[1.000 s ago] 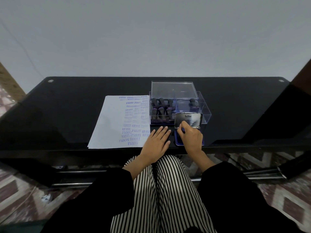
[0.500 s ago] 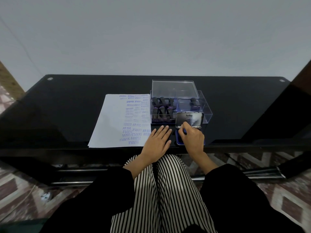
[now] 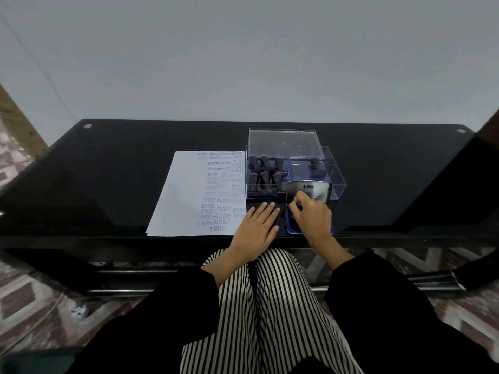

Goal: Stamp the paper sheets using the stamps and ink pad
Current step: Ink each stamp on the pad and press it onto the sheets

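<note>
**A:** What had changed in that last second?

**B:** Hardly anything. The right hand [image 3: 313,218] stayed over the ink pad [image 3: 291,228], just in front of its raised lid [image 3: 310,188]. Its fingers were curled, pinching something small and blue. I took it for a stamp [image 3: 299,204], though most of it was hidden.

**A:** And the other hand?

**B:** The left hand [image 3: 256,228] lay flat on the table [image 3: 121,171] just left of the ink pad, as before, fingers straight and holding nothing.

**A:** Where was the paper?

**B:** The paper sheets [image 3: 186,195] lay left of the ink pad, beyond that hand, with blue prints already down their right side. The other stamps [image 3: 263,179] stood in the clear box [image 3: 336,182] behind the ink pad.

**A:** So what did that mean for the task?

**B:** I judged the inking was still going on and the next print had not yet been made.
</note>
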`<state>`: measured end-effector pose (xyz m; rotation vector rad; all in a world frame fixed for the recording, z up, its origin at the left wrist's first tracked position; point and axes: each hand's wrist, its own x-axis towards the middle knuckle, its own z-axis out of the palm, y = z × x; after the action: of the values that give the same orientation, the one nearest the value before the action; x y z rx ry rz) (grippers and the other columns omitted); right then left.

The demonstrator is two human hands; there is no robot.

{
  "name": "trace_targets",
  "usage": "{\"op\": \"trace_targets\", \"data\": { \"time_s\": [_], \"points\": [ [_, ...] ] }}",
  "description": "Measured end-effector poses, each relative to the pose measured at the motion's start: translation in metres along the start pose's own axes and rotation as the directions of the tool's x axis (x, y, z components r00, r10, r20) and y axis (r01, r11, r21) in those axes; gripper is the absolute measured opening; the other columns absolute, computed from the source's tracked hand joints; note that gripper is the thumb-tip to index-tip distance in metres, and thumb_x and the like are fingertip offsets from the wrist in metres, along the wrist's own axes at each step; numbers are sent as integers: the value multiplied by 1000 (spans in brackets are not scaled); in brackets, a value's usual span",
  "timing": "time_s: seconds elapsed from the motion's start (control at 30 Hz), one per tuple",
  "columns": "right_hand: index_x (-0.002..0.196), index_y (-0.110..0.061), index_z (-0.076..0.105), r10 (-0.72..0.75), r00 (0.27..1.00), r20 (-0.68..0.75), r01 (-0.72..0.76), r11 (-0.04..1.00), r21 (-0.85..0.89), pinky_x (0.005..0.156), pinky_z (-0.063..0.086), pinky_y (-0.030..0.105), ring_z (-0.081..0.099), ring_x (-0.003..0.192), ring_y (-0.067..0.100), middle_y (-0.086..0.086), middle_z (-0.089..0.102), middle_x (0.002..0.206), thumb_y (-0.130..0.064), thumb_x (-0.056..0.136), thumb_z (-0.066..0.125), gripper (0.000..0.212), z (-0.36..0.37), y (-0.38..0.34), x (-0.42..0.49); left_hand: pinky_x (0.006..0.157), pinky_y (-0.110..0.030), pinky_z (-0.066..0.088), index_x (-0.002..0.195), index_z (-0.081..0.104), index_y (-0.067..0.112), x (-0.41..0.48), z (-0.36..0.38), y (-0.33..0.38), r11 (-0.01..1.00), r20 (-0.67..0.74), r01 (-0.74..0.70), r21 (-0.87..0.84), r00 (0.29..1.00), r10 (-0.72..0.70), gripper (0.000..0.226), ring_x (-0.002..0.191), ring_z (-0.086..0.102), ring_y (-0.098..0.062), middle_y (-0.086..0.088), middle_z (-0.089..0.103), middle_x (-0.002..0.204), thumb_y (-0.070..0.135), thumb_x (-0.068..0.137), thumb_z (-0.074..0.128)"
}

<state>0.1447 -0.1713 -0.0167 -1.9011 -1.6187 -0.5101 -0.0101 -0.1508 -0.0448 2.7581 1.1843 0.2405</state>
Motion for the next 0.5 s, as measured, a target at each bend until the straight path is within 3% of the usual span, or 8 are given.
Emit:
{"op": "trace_targets", "data": {
  "time_s": [0.23, 0.5],
  "points": [
    [60, -12, 50, -5, 1000, 7, 5, 1000, -2, 30, 27, 18, 43, 27, 17, 2, 44, 36, -12, 68, 80, 31, -2, 1, -9, 118, -32, 1, 150, 11, 17, 0, 1, 0, 1000, -1, 1, 20, 1000, -1, 83, 146, 2, -15, -1, 8, 158, 50, 78, -16],
    [55, -15, 51, -65, 998, 7, 65, 992, -108, 33, 23, 16, 41, 26, 17, -1, 43, 33, -17, 64, 82, 33, 0, 7, 3, 118, -33, 0, 150, 11, 17, 1, 1, 0, 1000, 2, 5, 16, 1000, -5, 83, 146, 2, -15, 0, 8, 158, 50, 78, -15]
  ]
}}
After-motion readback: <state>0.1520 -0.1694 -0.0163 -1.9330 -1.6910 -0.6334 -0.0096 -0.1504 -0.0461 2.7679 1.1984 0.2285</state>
